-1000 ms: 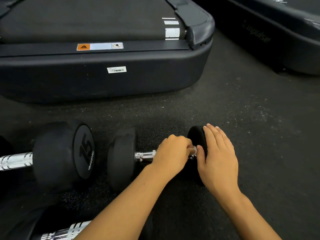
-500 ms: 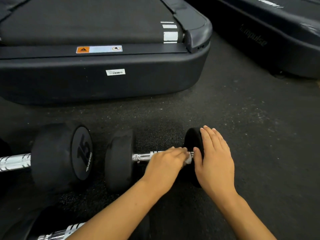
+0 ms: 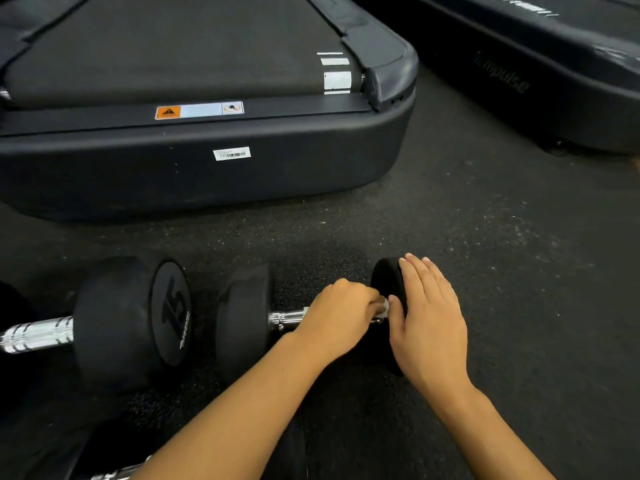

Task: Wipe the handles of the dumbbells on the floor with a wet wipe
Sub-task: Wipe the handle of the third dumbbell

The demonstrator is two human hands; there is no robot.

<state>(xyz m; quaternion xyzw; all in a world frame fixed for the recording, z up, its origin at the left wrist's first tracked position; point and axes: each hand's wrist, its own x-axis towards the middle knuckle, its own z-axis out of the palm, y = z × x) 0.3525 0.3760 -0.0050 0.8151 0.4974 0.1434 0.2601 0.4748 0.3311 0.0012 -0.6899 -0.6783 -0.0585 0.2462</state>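
Note:
A small black dumbbell (image 3: 244,320) lies on the dark rubber floor, its chrome handle (image 3: 285,318) running left to right. My left hand (image 3: 337,318) is curled round the right part of that handle, holding a white wet wipe (image 3: 382,306) of which only a corner shows. My right hand (image 3: 427,320) rests flat, fingers straight, on the dumbbell's right head (image 3: 386,282). A larger dumbbell marked 15 (image 3: 135,322) lies just to the left, chrome handle (image 3: 36,334) pointing off the left edge. The chrome handle of a third dumbbell (image 3: 114,474) shows at the bottom left.
A black treadmill deck (image 3: 207,174) stands close behind the dumbbells, filling the upper left. Another black machine base (image 3: 540,84) runs along the upper right. Speckled rubber floor (image 3: 519,271) stretches to the right of my hands.
My left hand has turned on the handle with the wipe, staying at its right end. My right hand has stayed on the right head. The view shifted slightly.

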